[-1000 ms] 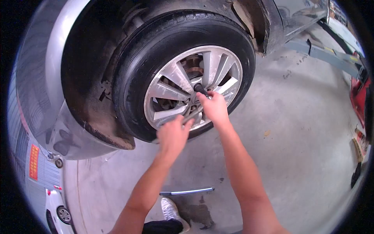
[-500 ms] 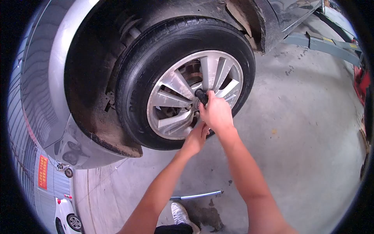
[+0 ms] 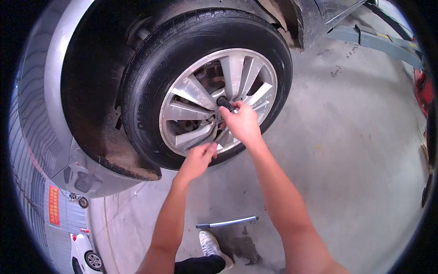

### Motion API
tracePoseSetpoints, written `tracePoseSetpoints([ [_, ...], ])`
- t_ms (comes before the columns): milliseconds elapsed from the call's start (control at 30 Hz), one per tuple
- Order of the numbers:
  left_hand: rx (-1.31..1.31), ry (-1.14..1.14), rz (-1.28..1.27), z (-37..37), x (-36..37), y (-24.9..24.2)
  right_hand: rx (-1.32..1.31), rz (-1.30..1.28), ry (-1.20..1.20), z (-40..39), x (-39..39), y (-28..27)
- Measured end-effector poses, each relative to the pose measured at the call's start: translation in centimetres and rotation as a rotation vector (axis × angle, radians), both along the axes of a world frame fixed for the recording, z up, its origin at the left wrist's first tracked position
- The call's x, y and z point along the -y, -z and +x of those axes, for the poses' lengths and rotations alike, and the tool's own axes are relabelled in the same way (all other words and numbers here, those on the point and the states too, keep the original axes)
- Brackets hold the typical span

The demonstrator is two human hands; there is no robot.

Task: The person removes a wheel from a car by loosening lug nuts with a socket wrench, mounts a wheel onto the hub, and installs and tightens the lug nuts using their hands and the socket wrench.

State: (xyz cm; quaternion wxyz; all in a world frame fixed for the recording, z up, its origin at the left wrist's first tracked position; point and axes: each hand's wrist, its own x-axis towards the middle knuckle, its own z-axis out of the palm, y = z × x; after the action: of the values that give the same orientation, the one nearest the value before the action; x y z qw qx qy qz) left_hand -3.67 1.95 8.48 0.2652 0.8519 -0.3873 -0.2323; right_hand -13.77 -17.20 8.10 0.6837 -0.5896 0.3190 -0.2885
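right hand (image 3: 243,121) holds black socket (image 3: 223,102) at wheel (image 3: 196,93) | left hand (image 3: 197,160) curled, cannot tell whether gripping

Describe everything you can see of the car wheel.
The car wheel sits in the dark wheel arch, seen at an angle. A black, rubber-looking tire with sidewall lettering surrounds a silver, metallic-looking rim with scuffed spokes and open gaps. The right hand holds a black cylindrical socket near its center; the left hand is in front of the lower edge, contact unclear.
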Motion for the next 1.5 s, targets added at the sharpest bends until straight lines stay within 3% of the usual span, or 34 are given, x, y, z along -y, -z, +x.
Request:
tracePoseSetpoints([
  [67, -0.141, -0.063, 0.073, 2.4, -1.1, 2.6, 0.012, -0.175, 0.081, 0.9, 0.0, 1.4],
  [133, -0.294, -0.126, 0.137, 2.2, -1.3, 1.3, 0.011, -0.155, 0.059, 1.0, 0.1, 1.4],
  [233, 0.160, 0.035, 0.269, 0.9, -1.3, -4.3, 0.133, 0.120, -0.017, 0.7, 0.0, 0.8],
  [367, 0.307, 0.117, 0.399, 0.0, 0.0, -8.6, 0.197, 0.457, -0.119, 0.0, -0.2, -1.0],
  [533, 0.336, 0.105, 0.479, -0.7, 0.4, -9.6, 0.189, 0.514, -0.179, -0.1, 0.1, -0.4],
  [667, 0.358, 0.057, 0.213, -0.7, -0.9, -5.8, 0.093, 0.240, -0.060, 0.7, 0.1, 0.4],
  [733, 0.208, 0.026, 0.110, 0.4, -1.3, 0.6, -0.102, -0.061, 0.043, 0.0, -0.1, 0.3],
  [800, 0.000, 0.020, -0.055, 0.1, -0.9, 7.0, -0.166, -0.183, 0.071, -1.8, -1.6, -0.5],
  [833, -0.017, 0.015, -0.073, -0.6, -0.6, 8.5, -0.227, -0.321, 0.095, -2.4, -2.1, -0.9],
  [967, -0.125, 0.013, -0.261, -2.6, -1.9, 14.4, -0.209, -0.478, 0.109, -3.3, -4.5, 0.2],
  [1067, -0.173, -0.057, -0.245, -3.2, -3.8, 14.6, -0.230, -0.489, 0.011, -2.5, -5.8, 0.7],
  [1167, -0.075, -0.077, -0.316, -1.7, -4.3, 14.9, -0.198, -0.518, 0.064, -0.6, -6.6, 1.7],
  [1267, -0.187, -0.169, -0.338, -0.1, -4.0, 14.9, -0.183, -0.477, 0.093, 1.0, -6.7, 1.5],
  [1367, -0.233, -0.183, -0.408, 0.5, -3.5, 14.1, -0.303, -0.595, 0.119, 1.9, -6.7, 0.7],
  [1467, -0.173, -0.163, -0.432, 0.1, -4.1, 13.2, -0.213, -0.514, 0.060, 1.4, -5.7, 1.1],
  [1500, 0.043, -0.225, -0.361, 0.0, -4.9, 11.7, -0.210, -0.513, 0.054, 2.2, -5.4, 2.5],
])
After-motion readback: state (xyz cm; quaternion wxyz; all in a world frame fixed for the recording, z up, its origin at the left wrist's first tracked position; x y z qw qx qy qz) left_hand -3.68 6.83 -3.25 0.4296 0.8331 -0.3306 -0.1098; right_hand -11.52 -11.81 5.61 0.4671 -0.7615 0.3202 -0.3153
